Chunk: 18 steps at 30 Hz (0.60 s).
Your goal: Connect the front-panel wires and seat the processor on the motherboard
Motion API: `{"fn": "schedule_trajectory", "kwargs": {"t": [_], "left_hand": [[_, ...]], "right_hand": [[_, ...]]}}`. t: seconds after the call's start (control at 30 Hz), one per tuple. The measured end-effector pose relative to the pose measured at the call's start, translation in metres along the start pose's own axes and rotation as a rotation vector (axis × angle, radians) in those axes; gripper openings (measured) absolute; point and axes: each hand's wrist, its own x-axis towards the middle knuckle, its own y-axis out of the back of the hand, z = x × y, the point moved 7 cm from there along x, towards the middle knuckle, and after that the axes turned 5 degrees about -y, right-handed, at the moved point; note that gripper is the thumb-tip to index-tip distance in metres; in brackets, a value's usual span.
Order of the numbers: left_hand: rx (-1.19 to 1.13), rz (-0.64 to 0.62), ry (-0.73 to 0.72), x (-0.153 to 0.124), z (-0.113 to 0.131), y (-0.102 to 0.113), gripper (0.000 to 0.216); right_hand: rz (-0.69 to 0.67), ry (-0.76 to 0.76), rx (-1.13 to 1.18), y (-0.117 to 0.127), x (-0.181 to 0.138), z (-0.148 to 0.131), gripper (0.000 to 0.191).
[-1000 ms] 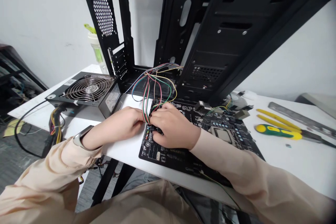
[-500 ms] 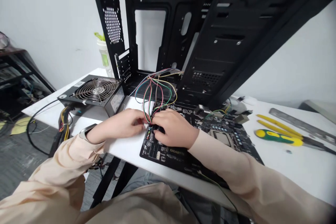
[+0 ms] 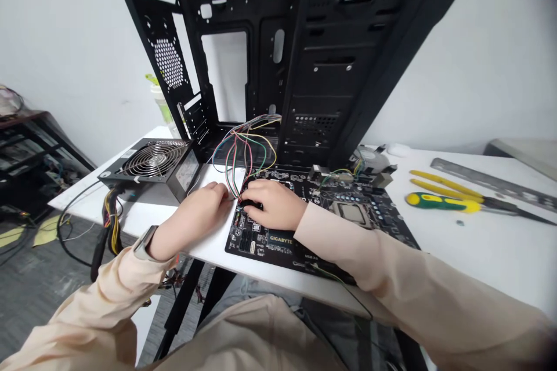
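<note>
**Entry:** Gigabyte motherboard (image 3: 270, 255), black, lying flat on a white table (image 3: 478, 261), at 12 o'clock from the wearer.

**Wiring:** a loose bundle of red, green, blue and yellow wires (image 3: 243, 153) ran from a black steel computer case (image 3: 322, 75), standing at the board's 12 o'clock, down to the board's 9 o'clock edge.

**Hands:** the right hand (image 3: 272, 204) lay curled over that edge of the board, at the wire ends. Whether it gripped a connector could not be told. The left hand (image 3: 195, 214), partly curled, rested on the table at the board's 9 o'clock, its fingers (image 3: 224, 192) just beside the wires. Any grip was likewise unclear. A smartwatch (image 3: 145, 242) sat on the left wrist.

**Surroundings:** a power supply (image 3: 152, 162) with a fan grille stood at the board's 10 o'clock. A green-and-yellow screwdriver (image 3: 439, 203), yellow-handled pliers (image 3: 444, 182) and a steel ruler (image 3: 491, 185) lay at its 3 o'clock.
</note>
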Motion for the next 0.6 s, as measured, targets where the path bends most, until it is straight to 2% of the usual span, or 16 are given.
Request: {"fn": "schedule_trajectory", "kwargs": {"t": [0.23, 0.4, 0.6], "left_hand": [[0.012, 0.013, -0.020, 0.012, 0.000, -0.004, 0.021], [0.006, 0.046, 0.034, -0.003, -0.003, 0.014, 0.019], [0.045, 0.065, -0.001, -0.020, 0.012, 0.027, 0.012]], "right_hand": [[-0.028, -0.009, -0.044, 0.001, 0.000, -0.002, 0.018], [-0.038, -0.020, -0.040, 0.002, 0.000, -0.002, 0.021], [-0.050, -0.018, -0.039, 0.003, 0.000, -0.002, 0.021]]}}
